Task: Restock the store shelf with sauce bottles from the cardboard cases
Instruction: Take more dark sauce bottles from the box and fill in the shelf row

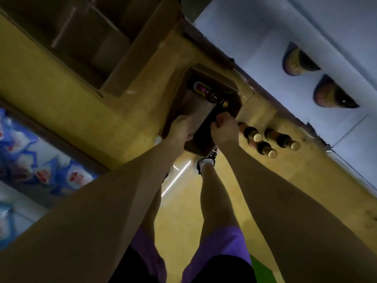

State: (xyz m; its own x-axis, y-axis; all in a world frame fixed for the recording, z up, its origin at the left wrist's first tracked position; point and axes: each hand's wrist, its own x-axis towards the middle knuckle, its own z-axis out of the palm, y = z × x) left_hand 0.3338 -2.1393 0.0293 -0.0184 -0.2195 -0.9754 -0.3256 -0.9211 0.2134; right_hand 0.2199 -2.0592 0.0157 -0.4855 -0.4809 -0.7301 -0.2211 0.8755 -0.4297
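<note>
Unloading stage: left hand (pixel 183 127) braces the cardboard case (pixel 195 103) with flat fingers, right hand (pixel 225 127) grips a sauce bottle (pixel 212 117), lifting it clear comes next.

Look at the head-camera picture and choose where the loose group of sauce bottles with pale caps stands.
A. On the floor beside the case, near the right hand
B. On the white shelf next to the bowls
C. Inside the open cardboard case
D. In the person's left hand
A: the sauce bottles stand on the yellow floor just outside the cardboard case, close to the right hand.
</note>
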